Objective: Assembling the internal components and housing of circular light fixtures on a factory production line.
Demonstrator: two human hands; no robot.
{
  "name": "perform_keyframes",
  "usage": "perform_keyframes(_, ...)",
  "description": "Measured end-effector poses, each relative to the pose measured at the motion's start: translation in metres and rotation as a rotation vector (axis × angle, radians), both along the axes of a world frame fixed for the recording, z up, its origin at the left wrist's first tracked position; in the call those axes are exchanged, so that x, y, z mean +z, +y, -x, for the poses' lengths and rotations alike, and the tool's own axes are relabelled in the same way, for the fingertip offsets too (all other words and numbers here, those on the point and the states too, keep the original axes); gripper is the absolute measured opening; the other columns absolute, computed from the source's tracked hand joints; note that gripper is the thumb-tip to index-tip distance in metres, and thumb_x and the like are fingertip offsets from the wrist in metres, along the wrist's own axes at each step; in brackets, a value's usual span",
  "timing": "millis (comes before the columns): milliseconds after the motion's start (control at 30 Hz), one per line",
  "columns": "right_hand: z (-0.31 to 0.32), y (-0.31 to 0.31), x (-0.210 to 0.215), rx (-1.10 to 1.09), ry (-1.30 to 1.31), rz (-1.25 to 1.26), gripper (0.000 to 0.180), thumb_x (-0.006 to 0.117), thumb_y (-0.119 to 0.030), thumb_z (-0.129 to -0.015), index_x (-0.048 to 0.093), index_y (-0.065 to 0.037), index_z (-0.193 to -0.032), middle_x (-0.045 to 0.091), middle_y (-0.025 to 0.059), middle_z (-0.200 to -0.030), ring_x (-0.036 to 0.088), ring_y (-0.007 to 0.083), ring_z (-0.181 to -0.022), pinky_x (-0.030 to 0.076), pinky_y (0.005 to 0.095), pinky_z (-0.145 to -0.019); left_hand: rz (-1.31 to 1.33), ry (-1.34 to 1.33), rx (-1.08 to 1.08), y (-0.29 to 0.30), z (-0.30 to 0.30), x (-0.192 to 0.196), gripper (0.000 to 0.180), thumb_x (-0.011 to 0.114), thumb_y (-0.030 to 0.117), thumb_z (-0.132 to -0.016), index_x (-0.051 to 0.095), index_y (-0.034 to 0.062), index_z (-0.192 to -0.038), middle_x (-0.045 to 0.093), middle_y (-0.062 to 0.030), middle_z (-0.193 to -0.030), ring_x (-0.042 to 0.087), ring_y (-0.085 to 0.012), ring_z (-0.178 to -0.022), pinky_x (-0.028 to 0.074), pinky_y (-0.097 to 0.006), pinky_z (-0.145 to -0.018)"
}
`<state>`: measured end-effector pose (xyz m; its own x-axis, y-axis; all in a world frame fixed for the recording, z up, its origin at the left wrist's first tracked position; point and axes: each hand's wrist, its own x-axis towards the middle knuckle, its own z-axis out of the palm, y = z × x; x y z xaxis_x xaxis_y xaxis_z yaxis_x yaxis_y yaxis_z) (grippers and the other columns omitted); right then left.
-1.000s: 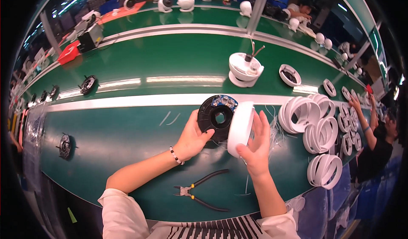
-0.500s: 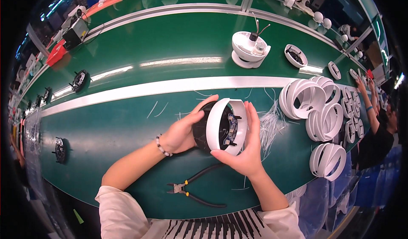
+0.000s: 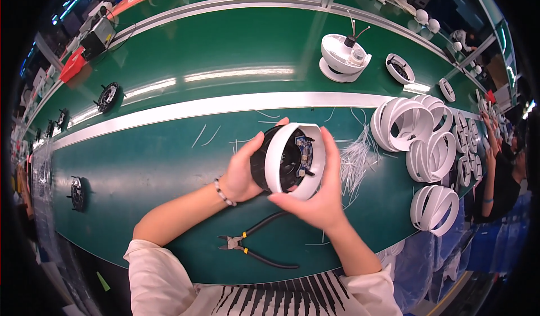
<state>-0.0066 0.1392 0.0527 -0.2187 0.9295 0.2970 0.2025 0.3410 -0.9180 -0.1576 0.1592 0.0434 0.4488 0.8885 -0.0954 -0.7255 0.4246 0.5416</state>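
A white plastic ring (image 3: 273,164) is tilted around a round black housing (image 3: 258,161) in front of me. Through the ring's opening show a small blue circuit board (image 3: 304,154) and black posts. My left hand (image 3: 241,175) is closed on the housing from the left, with its far fingers partly hidden behind. On the right, my right hand (image 3: 323,203) grips the ring, thumb at its near edge and fingers along its far right side. Black-handled diagonal cutters (image 3: 233,242) lie spread on the table just below both hands.
Thin white strips (image 3: 355,161) are heaped right of my hands. Stacked white rings (image 3: 430,157) stand farther right. A black round part (image 3: 77,194) lies at the left. Beyond the pale rail (image 3: 225,104), a white domed unit (image 3: 345,57) stands on the green belt. Co-workers are at right.
Both hands have shifted slightly left with the ring and housing, and the ring's opening is turned a little more toward me. The white domed unit on the belt has moved right.
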Motion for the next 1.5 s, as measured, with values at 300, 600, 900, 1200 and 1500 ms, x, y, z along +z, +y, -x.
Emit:
perform_keyframes(300, 0.006, -0.005, 0.005, -0.03, -0.193, -0.215, 0.113, 0.082, -0.027, -0.049, 0.01, 0.001, -0.131, 0.017, 0.0222, -0.132, 0.026, 0.0312, -0.122, 0.027, 0.0399, -0.097, -0.017, 0.044, 0.06, -0.004, 0.005, -0.003, 0.054, 0.031, 0.04, -0.088, 0.022, 0.0136, -0.133, 0.036, -0.0095, -0.127, 0.038, -0.0259, -0.115, 0.035, -0.042, -0.093)
perform_keyframes(600, 0.003, 0.0, 0.004, 0.135, -0.097, -0.111, 0.119, 0.083, -0.022, -0.048, 0.003, 0.003, -0.131, 0.015, 0.0239, -0.134, 0.032, 0.0294, -0.12, 0.032, 0.0359, -0.096, 0.167, -0.059, -0.175, -0.001, 0.016, -0.009, 0.061, 0.027, 0.054, -0.085, 0.041, 0.007, -0.121, 0.048, -0.012, -0.117, 0.049, -0.0245, -0.105, 0.039, -0.039, -0.091)
perform_keyframes(900, 0.011, -0.004, 0.001, -0.022, -0.283, -0.271, 0.11, 0.081, -0.034, -0.049, 0.016, 0.003, -0.129, 0.021, 0.0245, -0.13, 0.032, 0.0351, -0.116, 0.028, 0.0428, -0.095, 0.061, -0.052, -0.1, 0.004, 0.006, -0.012, 0.055, 0.029, 0.045, -0.086, 0.031, 0.0095, -0.128, 0.044, -0.0104, -0.121, 0.046, -0.0235, -0.108, 0.038, -0.038, -0.092)
perform_keyframes(1200, 0.013, 0.001, 0.007, 0.007, -0.427, -0.358, 0.117, 0.081, -0.04, -0.042, 0.016, 0.005, -0.129, 0.027, 0.0245, -0.128, 0.03, 0.0389, -0.116, 0.024, 0.0464, -0.094, 0.005, -0.068, -0.202, 0.0, 0.015, -0.015, 0.086, 0.015, 0.073, -0.072, 0.031, 0.01, -0.129, 0.039, -0.0104, -0.126, 0.04, -0.0225, -0.115, 0.034, -0.037, -0.097)
perform_keyframes(1500, 0.017, 0.008, 0.006, 0.057, -0.463, -0.266, 0.118, 0.081, -0.042, -0.04, 0.017, 0.004, -0.128, 0.027, 0.0219, -0.127, 0.031, 0.0363, -0.114, 0.027, 0.0427, -0.095, -0.024, -0.249, -0.235, -0.001, 0.025, -0.027, 0.051, 0.05, 0.038, -0.082, 0.038, 0.0085, -0.122, 0.048, -0.0105, -0.116, 0.048, -0.0205, -0.106, 0.04, -0.037, -0.092)
